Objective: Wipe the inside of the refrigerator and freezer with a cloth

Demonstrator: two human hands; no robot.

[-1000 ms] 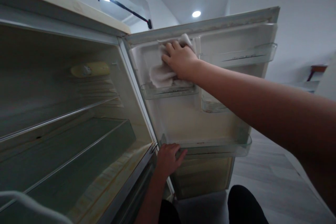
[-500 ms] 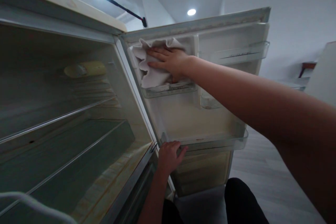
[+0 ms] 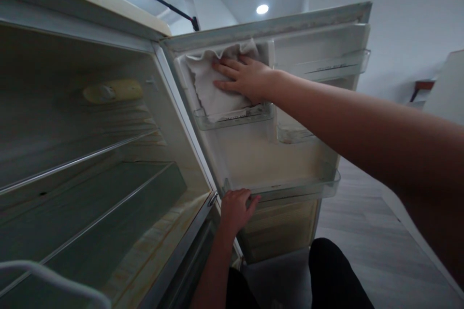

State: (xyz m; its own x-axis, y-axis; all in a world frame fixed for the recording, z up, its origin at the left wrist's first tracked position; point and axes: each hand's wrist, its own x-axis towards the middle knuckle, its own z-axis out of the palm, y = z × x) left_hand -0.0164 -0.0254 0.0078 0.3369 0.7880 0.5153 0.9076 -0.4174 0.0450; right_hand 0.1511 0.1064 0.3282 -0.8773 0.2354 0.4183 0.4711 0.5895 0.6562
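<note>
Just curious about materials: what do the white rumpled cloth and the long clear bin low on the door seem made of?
White rumpled cloth: probably soft, matte fabric, as its edge falls in loose waves.
Long clear bin: likely smooth, slightly shiny plastic, being see-through with a rounded corner, though glass is possible.

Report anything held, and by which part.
The right grip lies flat over the right part of the wavy-edged white cloth, not visibly clasping it. The left grip is at the left end of the long clear plastic bottom bin; hold unclear.
</note>
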